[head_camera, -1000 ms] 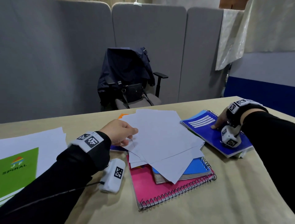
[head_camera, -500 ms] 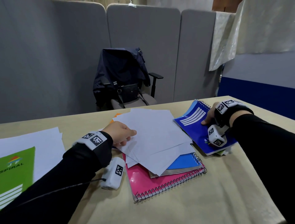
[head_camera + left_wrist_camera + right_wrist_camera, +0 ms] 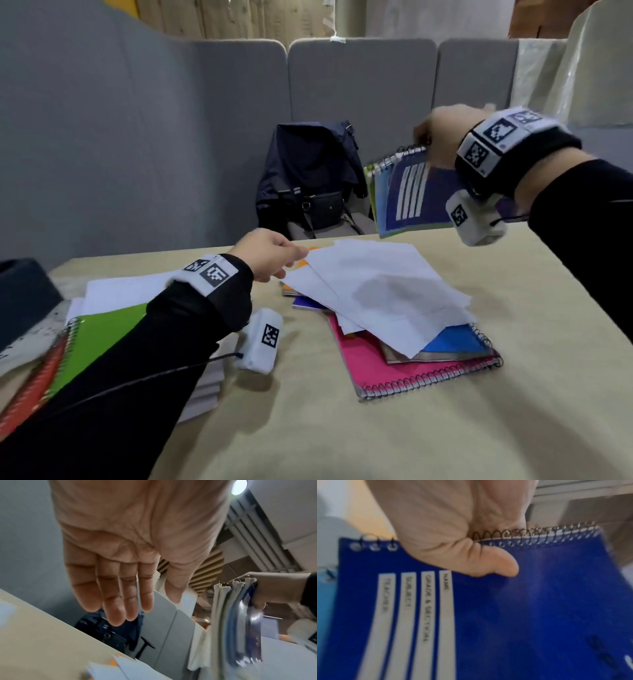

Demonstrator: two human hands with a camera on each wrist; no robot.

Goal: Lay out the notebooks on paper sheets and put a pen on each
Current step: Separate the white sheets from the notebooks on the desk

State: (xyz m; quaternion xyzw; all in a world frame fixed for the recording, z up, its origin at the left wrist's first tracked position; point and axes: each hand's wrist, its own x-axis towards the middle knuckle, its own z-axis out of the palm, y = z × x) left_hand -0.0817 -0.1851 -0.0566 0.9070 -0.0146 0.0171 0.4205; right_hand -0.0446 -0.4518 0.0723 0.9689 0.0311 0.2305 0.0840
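Notebooks are hanging in the air above the table, the right hand gripping them at the wire spines, thumb across the blue cover. Left hand, fingers straight and together, is hovering beside loose paper sheets covering more notebooks.

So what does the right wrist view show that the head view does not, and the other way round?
Only the right wrist view shows the cover lines reading NAME, GRADE & SECTION and SUBJECT, and the thumb pressed on the cover below the spiral.

Only the head view shows the left hand at the loose paper sheets, the pink notebook under them, the green notebook and the table.

Both show the right hand holding the dark blue notebook by its spiral edge, lifted off the table.
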